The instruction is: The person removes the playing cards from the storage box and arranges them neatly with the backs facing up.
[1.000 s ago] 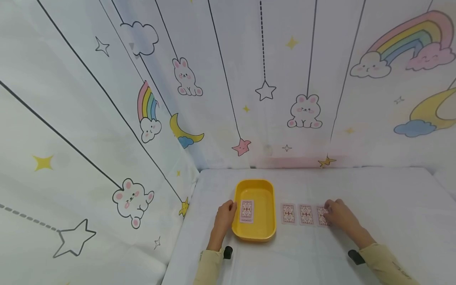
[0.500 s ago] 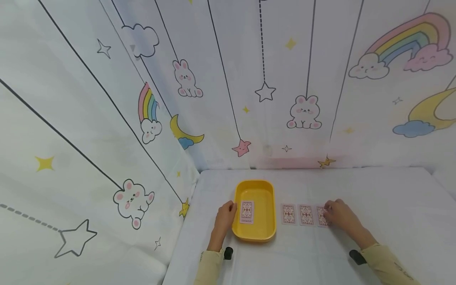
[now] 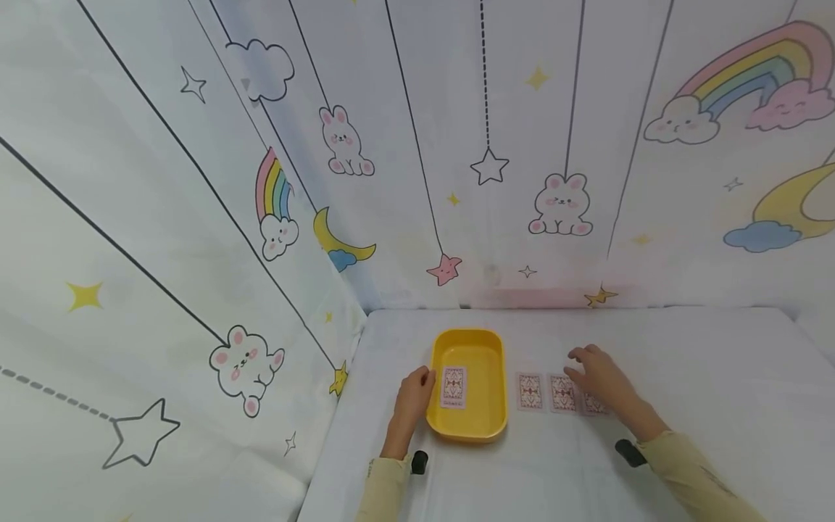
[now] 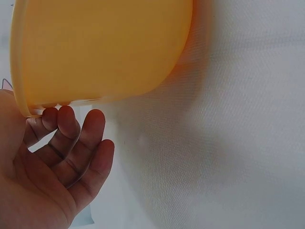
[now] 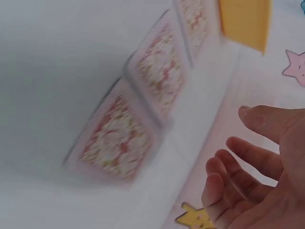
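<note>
My left hand [image 3: 414, 395] holds the left side of a yellow plastic tray [image 3: 471, 436]; in the left wrist view its fingertips touch the tray's outer wall under the rim, and the thumb is hidden. Inside the tray lies a red-and-white playing card [image 3: 453, 386], back up. To the tray's right, three more cards lie in a row: a left card [image 3: 530, 391], a middle card [image 3: 562, 392] and a right card [image 3: 594, 406] partly covered by my right hand [image 3: 605, 380]. That hand hovers over the row with fingers loosely bent and nothing between them, as the right wrist view [image 5: 255, 171] confirms.
A white cloth covers the table [image 3: 535, 478]. Behind and to the left hang white curtains [image 3: 391, 145] printed with rabbits, stars, moons and rainbows. Each wrist bears a black strap piece, such as the right one [image 3: 630, 453].
My right hand has come away from the right card, rising and shifting left over the row. The left hand, the tray and the cards stay where they were.
</note>
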The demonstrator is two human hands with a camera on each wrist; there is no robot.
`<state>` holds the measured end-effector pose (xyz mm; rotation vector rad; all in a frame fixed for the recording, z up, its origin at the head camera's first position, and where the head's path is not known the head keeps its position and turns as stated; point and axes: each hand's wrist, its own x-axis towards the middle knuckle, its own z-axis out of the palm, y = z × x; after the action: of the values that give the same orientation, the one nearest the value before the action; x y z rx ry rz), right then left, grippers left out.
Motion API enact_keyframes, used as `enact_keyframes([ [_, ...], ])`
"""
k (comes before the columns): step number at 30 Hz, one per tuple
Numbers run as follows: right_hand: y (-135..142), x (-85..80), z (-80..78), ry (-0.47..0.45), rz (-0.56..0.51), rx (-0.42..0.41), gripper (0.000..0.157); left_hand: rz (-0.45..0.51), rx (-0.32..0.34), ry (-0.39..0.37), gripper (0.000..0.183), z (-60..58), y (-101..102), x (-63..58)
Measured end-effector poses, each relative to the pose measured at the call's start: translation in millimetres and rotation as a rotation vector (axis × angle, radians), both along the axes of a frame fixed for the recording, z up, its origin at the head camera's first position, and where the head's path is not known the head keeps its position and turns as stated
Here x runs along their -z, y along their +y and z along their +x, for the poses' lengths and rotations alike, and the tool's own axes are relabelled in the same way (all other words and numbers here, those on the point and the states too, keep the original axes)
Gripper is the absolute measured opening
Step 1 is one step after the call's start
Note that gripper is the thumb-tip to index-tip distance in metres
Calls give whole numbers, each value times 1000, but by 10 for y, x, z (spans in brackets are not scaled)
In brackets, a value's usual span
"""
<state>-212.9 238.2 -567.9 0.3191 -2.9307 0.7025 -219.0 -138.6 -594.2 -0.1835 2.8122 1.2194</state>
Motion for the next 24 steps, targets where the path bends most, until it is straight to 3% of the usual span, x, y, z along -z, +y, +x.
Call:
enact_keyframes([
  [10,-531,-235,-239,-83,22,-15,39,-2,-5,4,28,-12,-2,-29],
  [17,-878,-322,-322,-48,10,-76,37,-16,-2,10,28,-12,-11,-3],
  [24,-1290,-394,-423,-117,11,-110,42,-10,6,18,28,-8,-8,20],
])
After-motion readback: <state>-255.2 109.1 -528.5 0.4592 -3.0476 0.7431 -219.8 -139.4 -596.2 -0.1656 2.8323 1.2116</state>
